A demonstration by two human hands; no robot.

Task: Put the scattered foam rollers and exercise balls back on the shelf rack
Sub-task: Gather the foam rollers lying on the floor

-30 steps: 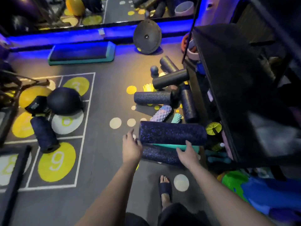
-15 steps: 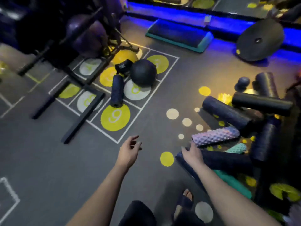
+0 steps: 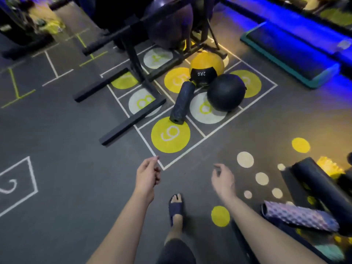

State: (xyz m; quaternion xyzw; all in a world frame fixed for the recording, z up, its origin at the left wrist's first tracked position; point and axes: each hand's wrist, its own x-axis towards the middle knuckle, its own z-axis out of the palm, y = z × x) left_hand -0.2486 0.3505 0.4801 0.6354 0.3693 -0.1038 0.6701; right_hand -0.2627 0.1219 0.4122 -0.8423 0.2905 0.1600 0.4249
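A dark foam roller (image 3: 182,102) lies on the numbered floor squares ahead. Beside it rest a large black ball (image 3: 225,94), a black 2KG ball (image 3: 202,75) and a yellow ball (image 3: 206,61). My left hand (image 3: 147,176) and my right hand (image 3: 222,180) hover over the floor short of them, fingers loosely curled, holding nothing. At the right edge lie a black foam roller (image 3: 322,189) and a bumpy purple roller (image 3: 299,218). The shelf rack is out of view.
A black metal frame (image 3: 133,119) stretches its feet across the floor to the left of the dark roller, with a purple exercise ball (image 3: 169,31) under it. A teal-edged step platform (image 3: 291,56) sits at the back right. My sandalled foot (image 3: 176,209) stands between my arms.
The view has swung left, away from the roller pile, toward the balls on the numbered squares. My right hand has let go of the speckled roller; both hands now hang free.
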